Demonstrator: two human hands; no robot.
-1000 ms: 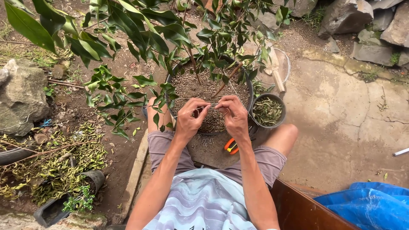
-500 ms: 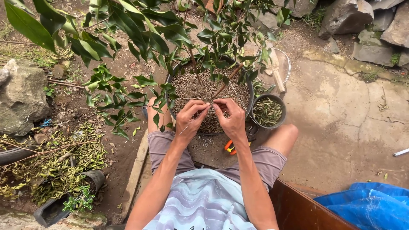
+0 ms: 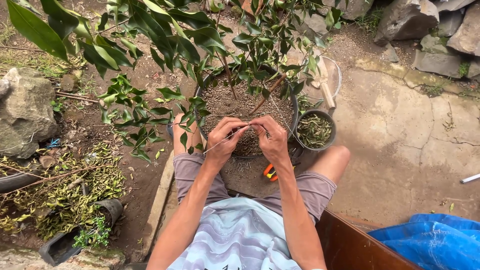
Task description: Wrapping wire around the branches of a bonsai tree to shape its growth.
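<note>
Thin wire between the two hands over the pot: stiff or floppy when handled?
The wire probably bends easily yet keeps its shape: it runs straight from the left hand to the right hand. Likely very light; it looks hair-thin against the pot.

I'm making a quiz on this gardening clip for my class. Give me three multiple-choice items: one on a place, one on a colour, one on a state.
1. Where is the small bowl of cut leaves?
A. right of the big plant pot
B. on the blue tarp
C. on the rock

2. What colour are the tool handles between the knees?
A. green
B. orange
C. white

3. How is the thin wire held?
A. lying loose
B. pinched by left hand and right hand
C. coiled on soil

Answers: 1 A, it touches the pot's right side; 2 B, orange shows below the hands; 3 B, both grips close on it.
</note>
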